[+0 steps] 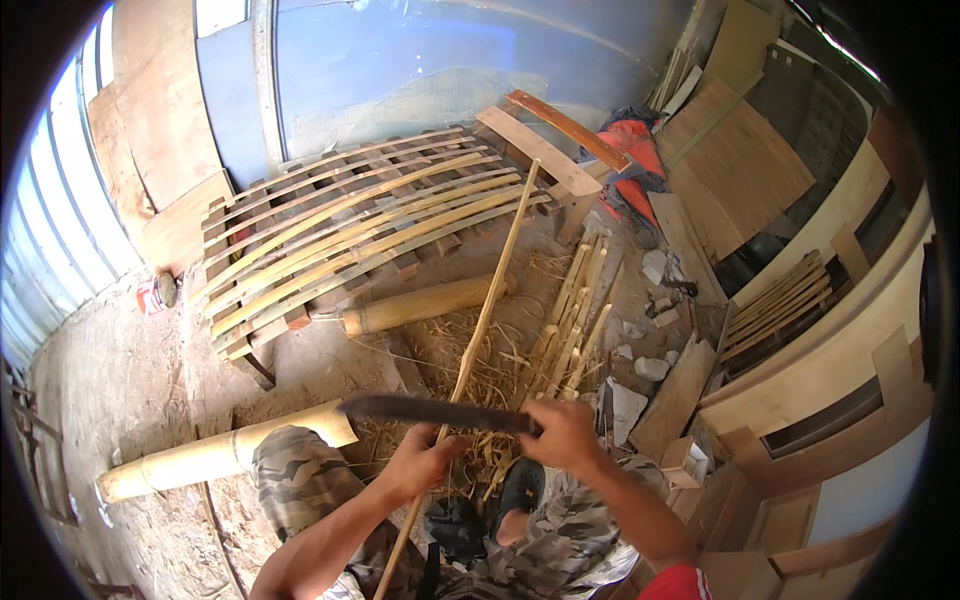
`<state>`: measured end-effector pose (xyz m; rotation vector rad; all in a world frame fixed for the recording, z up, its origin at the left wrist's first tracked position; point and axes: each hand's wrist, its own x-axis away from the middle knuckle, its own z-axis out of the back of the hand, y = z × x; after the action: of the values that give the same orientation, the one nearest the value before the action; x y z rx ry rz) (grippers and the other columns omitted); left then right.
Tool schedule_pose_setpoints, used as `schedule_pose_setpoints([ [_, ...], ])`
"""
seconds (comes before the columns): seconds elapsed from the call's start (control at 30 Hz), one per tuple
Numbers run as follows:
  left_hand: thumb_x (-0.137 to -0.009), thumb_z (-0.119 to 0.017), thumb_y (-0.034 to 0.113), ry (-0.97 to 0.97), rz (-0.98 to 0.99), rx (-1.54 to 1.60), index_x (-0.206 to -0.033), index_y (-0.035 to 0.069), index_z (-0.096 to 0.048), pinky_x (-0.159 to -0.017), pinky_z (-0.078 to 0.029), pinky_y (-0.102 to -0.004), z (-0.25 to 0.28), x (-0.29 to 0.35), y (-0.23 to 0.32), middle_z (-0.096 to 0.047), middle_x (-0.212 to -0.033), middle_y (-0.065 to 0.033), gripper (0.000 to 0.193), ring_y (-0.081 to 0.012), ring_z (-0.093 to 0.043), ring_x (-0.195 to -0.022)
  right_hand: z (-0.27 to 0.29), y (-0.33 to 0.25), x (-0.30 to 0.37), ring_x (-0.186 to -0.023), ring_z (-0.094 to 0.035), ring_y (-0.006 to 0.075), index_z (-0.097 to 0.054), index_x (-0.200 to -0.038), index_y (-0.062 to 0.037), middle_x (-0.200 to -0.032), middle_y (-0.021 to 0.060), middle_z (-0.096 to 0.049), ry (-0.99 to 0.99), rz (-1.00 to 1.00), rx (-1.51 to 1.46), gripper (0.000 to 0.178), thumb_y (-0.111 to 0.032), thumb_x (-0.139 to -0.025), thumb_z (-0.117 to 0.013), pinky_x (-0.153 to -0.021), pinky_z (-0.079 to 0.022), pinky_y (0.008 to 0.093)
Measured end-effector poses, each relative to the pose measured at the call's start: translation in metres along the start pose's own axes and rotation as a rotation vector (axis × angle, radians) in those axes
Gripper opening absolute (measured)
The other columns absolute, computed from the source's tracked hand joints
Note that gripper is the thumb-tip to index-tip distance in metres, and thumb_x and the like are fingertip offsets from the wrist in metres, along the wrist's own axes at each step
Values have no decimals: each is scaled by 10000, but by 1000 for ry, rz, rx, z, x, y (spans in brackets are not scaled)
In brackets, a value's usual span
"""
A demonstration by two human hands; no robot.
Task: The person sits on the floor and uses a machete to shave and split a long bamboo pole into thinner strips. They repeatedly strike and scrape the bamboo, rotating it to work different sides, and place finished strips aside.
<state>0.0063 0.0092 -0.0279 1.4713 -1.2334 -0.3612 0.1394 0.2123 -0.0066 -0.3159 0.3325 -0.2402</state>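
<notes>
Gripping a long bamboo strip (470, 355) in a closed fist, the left hand (415, 462) holds its lower part while its long axis runs up and away toward the slatted rack (340, 225). The right hand (565, 432) is clenched on the handle of a dark blade (430, 411), which lies crosswise on the strip just above the left hand.

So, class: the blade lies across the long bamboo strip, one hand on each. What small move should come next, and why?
Probably draw the dark blade along the bamboo strip away from the body: the right hand grips its handle, the left hand steadies the strip, and shavings lie beneath.
</notes>
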Motion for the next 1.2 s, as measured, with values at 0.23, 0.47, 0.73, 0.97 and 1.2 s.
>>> schedule_pose_setpoints([
  [0.23, -898, -616, 184, 188, -247, -338, -1147, 18, -596, -565, -468, -329, -5, -4, -17, -580, -749, -35, 300, -164, -563, -610, -16, -3, -5, -625, -645, 295, -599, -766, -97, -677, 76, -616, -9, 118, 52, 252, -199, -645, -794, -542, -483, 413],
  [0.47, -851, -587, 156, 221, -276, -493, -1273, 13, -523, -661, -503, -377, -5, 7, -8, -638, -808, -171, 450, -251, -644, -711, -25, -1, -15, -583, -638, 312, -612, -709, -88, -638, 107, -608, 9, 67, 33, 189, -174, -668, -774, -513, -479, 411],
  [0.73, -815, -584, 168, 252, -191, -507, -1407, 67, -455, -688, -517, -407, -5, 13, 6, -672, -831, -220, 614, -321, -683, -736, -30, 7, -23, -577, -647, 293, -628, -727, -111, -613, 75, -610, -21, 39, 103, 199, -229, -675, -779, -521, -487, 422],
  [0.97, -811, -586, 166, 256, -270, -584, -1398, 54, -454, -733, -525, -447, -11, 14, 3, -675, -841, -265, 612, -420, -674, -808, -24, 26, -38, -516, -608, 253, -639, -729, -109, -565, 78, -585, 56, -89, 102, 187, -254, -715, -757, -484, -471, 393],
  [1.2, -810, -588, 174, 254, -290, -678, -1391, 23, -449, -726, -524, -462, -11, 6, -1, -663, -822, -285, 617, -436, -670, -791, -34, 32, -31, -512, -614, 284, -655, -750, -93, -582, 105, -609, 7, 48, 144, 215, -256, -684, -778, -492, -483, 395],
])
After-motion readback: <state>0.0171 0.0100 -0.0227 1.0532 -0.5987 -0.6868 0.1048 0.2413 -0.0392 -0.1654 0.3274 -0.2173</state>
